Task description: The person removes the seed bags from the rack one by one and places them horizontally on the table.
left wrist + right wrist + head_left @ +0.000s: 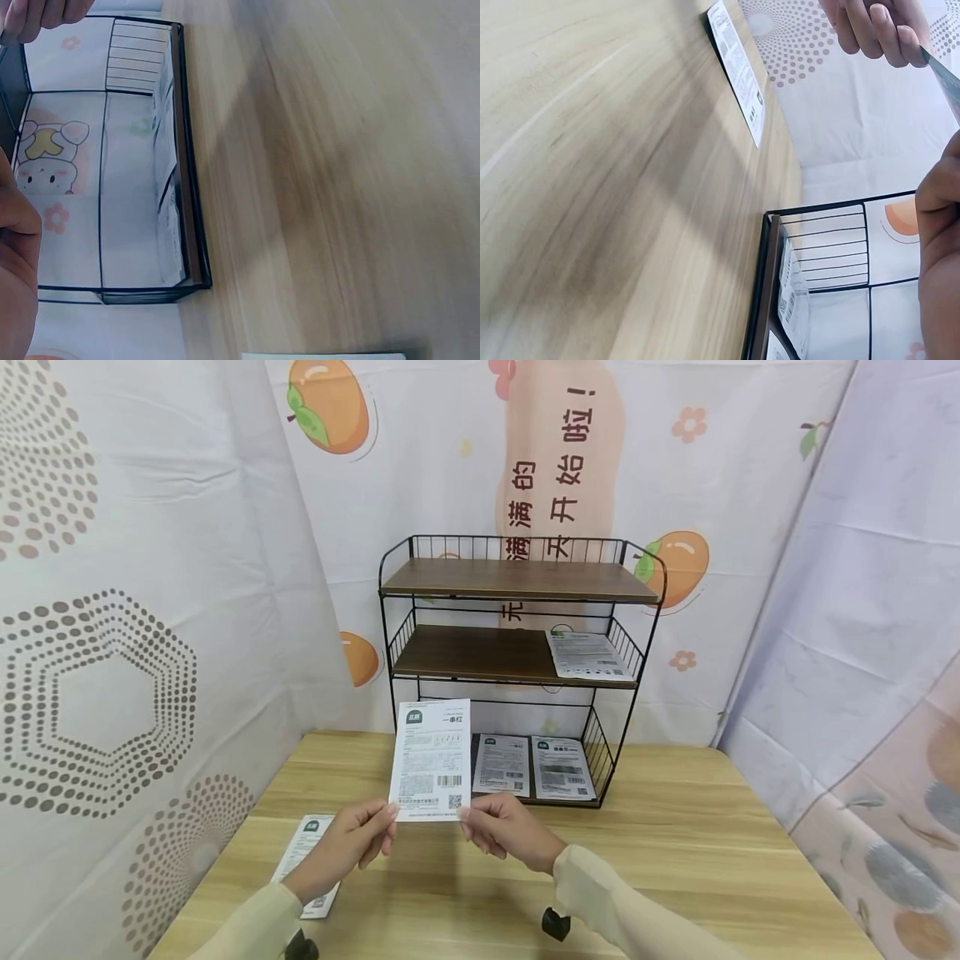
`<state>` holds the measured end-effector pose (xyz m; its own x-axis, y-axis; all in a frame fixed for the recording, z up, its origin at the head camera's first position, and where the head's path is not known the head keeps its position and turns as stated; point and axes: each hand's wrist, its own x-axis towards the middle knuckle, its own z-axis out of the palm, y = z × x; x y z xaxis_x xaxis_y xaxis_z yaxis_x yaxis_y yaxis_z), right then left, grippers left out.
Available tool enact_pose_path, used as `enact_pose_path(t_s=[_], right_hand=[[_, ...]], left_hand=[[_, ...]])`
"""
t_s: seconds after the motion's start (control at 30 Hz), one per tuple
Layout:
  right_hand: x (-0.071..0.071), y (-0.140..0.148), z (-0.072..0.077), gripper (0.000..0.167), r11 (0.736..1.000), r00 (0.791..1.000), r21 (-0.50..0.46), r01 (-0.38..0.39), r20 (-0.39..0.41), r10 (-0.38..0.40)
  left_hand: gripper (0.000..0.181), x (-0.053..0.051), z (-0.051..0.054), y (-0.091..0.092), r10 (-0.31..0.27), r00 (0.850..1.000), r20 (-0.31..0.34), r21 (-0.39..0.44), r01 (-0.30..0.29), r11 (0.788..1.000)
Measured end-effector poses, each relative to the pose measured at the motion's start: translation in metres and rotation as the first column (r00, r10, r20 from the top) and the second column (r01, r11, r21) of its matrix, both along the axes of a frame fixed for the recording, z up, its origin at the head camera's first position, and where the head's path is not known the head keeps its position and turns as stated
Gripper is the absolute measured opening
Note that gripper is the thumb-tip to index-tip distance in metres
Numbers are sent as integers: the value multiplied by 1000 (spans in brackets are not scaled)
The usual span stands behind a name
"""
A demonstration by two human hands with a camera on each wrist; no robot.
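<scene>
A flat white printed packet is held up in front of the shelf rack, its text side toward me. My left hand pinches its lower left corner; my right hand pinches the lower right corner. The right wrist view shows the same packet edge-on as a thin sheet, greenish on one face. Behind it on the bottom shelf lie two similar packets side by side; the held one hides that shelf's left part. Another packet lies on the table, partly covered by my left forearm.
The black wire rack with brown boards stands at the table's back. One printed packet lies at the right end of its middle shelf. Patterned cloth hangs around the wooden table. Wire guards close the rack's sides.
</scene>
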<state>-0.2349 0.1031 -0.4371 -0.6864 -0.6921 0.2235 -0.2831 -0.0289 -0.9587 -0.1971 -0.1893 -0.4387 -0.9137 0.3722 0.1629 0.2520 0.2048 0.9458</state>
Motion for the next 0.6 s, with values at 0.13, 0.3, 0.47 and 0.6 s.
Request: enact_pose_path(t_s=[0.13,0.3,0.47,0.6], right_hand=[[1,-4,-5,46,1000,1000,4,-1,10,1],[3,-7,-10,47,1000,999,26,6,34,-7],[7,-11,-16,47,999,997,48,26,77,-29],[7,-15,-23,50,998,994,50,39,104,-44]], left_hand=[[50,2,-3,-4,6,1000,11,-14,-6,1000],[45,3,-7,-8,4,999,32,-25,-3,1000],[46,6,-11,-10,14,999,43,-34,-13,999],[48,9,-13,-12,36,998,60,-48,-33,998]])
